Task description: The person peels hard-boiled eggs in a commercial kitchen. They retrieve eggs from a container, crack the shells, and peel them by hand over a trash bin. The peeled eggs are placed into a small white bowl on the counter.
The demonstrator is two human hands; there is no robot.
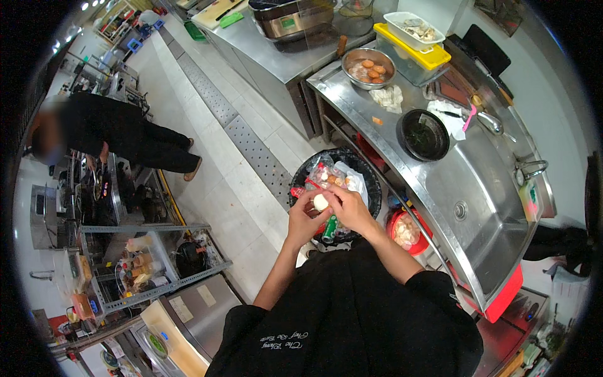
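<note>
Over a round black-lined trash bin [374, 181], my left hand [301, 220] and my right hand [352, 210] meet around one egg [321, 202]. Its visible side is white and looks peeled. The fingertips of both hands press on it from either side, hiding its lower part. Brown eggshell pieces [332, 179], plastic wrapping and a green can [330, 229] lie in the bin below. On the steel counter ahead to the right, a metal bowl [349, 53] holds several brown eggs [373, 74] in liquid.
Right of me runs a steel sink [452, 188] with a dark round pan [423, 135] on its left ledge. A red container [427, 226] with pale pieces sits under its edge. A perforated floor drain [249, 146] crosses the floor. Another person [127, 127] stands left at a cooking station.
</note>
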